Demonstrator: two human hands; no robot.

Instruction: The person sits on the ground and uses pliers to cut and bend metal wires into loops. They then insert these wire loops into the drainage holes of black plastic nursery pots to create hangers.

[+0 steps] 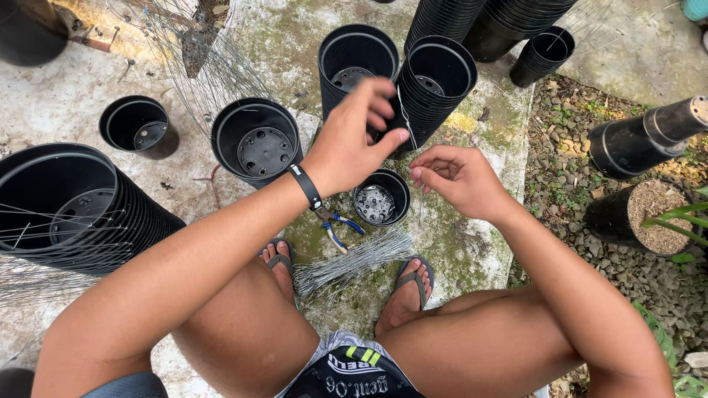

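A seated person works over a mossy concrete floor (472, 250), both hands raised above a small black pot (380, 197) standing between the feet. The left hand (352, 144) pinches a thin wire (405, 121) between thumb and forefinger, the other fingers loosely curled; the right hand (459, 178), at 3 o'clock from it, pinches the same wire's lower stretch with fingertips closed, the rest of the hand relaxed. A bundle of cut wires (354, 264) lies at 6 o'clock from the small pot, between the sandalled feet, with blue-handled pliers (335, 228) just beside it at 9 o'clock. Two tall stacks of black pots (434, 70) rise at 12 o'clock, partly hidden behind the hands. A single wide pot (256, 140) and a smaller pot (136, 125) sit at 10 o'clock, and a tilted stack (74, 203) draped with loose wires lies at 9 o'clock. At 3 o'clock, on gravel, stands a soil-filled pot (649, 217).
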